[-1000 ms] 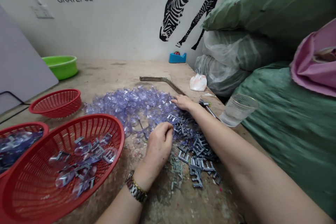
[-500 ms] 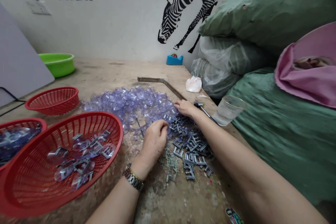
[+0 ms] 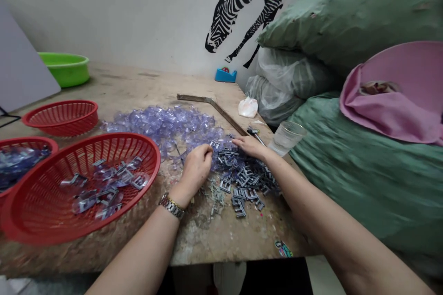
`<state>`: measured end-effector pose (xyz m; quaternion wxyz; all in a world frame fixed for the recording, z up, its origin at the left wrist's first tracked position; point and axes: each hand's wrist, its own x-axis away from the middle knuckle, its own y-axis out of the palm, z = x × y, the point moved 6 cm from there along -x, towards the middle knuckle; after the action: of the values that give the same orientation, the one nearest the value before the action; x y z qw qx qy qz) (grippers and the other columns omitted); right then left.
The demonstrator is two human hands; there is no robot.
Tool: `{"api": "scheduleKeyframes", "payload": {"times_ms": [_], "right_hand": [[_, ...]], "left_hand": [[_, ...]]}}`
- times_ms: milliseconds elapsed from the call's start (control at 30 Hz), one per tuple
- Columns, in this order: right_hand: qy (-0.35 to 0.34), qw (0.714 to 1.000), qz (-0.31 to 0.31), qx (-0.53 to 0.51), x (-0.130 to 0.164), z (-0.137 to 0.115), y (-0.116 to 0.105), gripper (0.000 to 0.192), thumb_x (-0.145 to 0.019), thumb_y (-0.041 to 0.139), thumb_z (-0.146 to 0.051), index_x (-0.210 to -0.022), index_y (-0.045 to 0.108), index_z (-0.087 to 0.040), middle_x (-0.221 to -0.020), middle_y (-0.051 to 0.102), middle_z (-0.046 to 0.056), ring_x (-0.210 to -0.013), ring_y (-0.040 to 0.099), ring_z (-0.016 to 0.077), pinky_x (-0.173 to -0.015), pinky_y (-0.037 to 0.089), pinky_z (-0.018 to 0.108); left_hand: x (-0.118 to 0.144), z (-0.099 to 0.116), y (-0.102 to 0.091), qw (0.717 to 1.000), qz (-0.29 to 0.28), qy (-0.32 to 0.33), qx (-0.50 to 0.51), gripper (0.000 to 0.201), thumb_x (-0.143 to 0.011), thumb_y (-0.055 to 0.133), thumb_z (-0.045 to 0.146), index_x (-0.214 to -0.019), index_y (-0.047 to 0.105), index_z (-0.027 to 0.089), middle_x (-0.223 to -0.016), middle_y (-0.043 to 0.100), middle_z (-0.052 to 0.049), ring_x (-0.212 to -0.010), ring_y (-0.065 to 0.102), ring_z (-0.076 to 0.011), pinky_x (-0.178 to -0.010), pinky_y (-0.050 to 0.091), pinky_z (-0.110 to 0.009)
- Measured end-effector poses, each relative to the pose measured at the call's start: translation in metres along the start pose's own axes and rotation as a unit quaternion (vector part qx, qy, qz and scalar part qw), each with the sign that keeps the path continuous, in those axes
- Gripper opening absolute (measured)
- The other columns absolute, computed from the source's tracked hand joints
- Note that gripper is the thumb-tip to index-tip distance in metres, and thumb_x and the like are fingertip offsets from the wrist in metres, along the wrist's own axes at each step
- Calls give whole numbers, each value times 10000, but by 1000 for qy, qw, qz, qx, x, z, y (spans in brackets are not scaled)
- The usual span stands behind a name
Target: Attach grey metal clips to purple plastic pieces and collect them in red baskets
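Head view shows the left hand (image 3: 194, 166) curled into a loose fist at the near side of the pile of clear purple suction cups (image 3: 166, 124), knuckles up; whether it grasps a piece I cannot tell, as the fingers hide the palm. A metal watch (image 3: 171, 206) sits on that wrist. The right hand (image 3: 251, 146) lies flat with fingers spread and released, fingertips touching the heap of grey metal clips (image 3: 245, 179), which spreads toward the worktop's (image 3: 145, 87) front edge, near its right edge. Just left of the left hand stands a large red basket (image 3: 41, 226) holding assembled cups with clips; two smaller red baskets (image 3: 60, 117) sit along the left edge. A green bowl (image 3: 65, 69) rests at the far left corner. A drinking glass (image 3: 286, 136) stands at the right edge, beside green sacks (image 3: 363, 179).
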<state>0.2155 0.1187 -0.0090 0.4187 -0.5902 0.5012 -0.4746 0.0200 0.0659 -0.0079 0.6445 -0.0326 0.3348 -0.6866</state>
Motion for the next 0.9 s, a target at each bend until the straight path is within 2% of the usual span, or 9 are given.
{"api": "scheduleKeyframes", "payload": {"times_ms": [233, 400, 600, 800, 900], "right_hand": [[-21, 998, 18, -55, 26, -4, -5, 337, -946, 422, -298, -1104, 687, -163, -1154, 701, 88, -1078, 636, 214, -929, 455, 287], [-30, 994, 53, -96, 41, -11, -5, 302, -854, 550, -197, -1132, 666, -172, -1179, 692, 61, -1081, 638, 189, -953, 465, 295], [-44, 980, 130, -146, 57, -17, -6, 335, -714, 601, -50, -989, 716, -202, -1051, 735, 29, -1013, 666, 196, -962, 477, 355], [-58, 947, 223, -223, 62, -4, -18, 271, -735, 585, -138, -974, 699, -190, -951, 740, 44, -900, 674, 190, -879, 506, 375], [-55, 929, 240, -277, 64, 4, -19, 292, -738, 593, -238, -1008, 682, -175, -888, 726, 49, -833, 662, 189, -810, 516, 367]], "left_hand": [[-1, 1, 1, 999, -35, -18, -29, 185, -810, 454, 125, -796, 633, 169, -839, 678, -67, -809, 597, -189, -757, 430, -280], [-3, 0, 1, 999, -32, -15, -31, 209, -817, 442, 136, -821, 650, 161, -871, 690, -88, -838, 607, -204, -776, 433, -291], [-3, 2, -3, 999, -24, -28, -11, 215, -811, 450, 133, -815, 663, 164, -864, 694, -82, -823, 607, -194, -770, 442, -286], [-4, 0, -5, 999, -14, -31, 6, 205, -796, 459, 128, -806, 661, 164, -835, 686, -74, -803, 602, -191, -766, 445, -287], [-5, -1, -5, 1000, -14, -26, 3, 205, -800, 446, 141, -801, 649, 165, -825, 679, -68, -791, 591, -191, -759, 440, -295]]}}
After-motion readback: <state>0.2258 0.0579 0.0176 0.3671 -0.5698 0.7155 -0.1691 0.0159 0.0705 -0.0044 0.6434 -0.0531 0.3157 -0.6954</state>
